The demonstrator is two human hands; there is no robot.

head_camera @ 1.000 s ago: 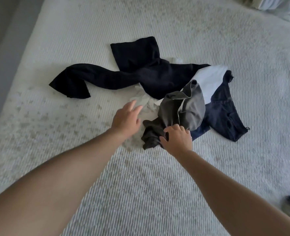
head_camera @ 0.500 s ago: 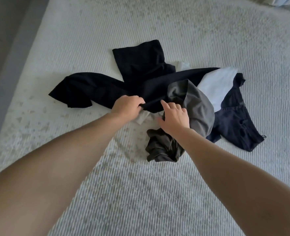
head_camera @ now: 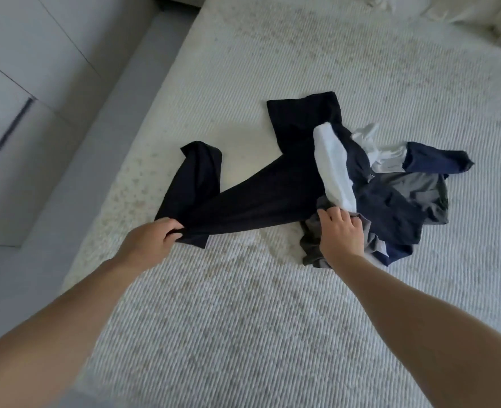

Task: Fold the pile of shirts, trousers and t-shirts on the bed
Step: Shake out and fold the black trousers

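On ribbed bed [head_camera: 272, 334] | left hand [head_camera: 147, 245] grips limp black trousers [head_camera: 258, 201]

Trousers [head_camera: 261, 198] lie on the bed [head_camera: 243, 334], left of the pile [head_camera: 390, 201].

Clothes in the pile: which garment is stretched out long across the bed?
The black trousers, pulled leftward out of the heap with the left hand gripping one end. The grey, navy and white pieces lie bunched together.
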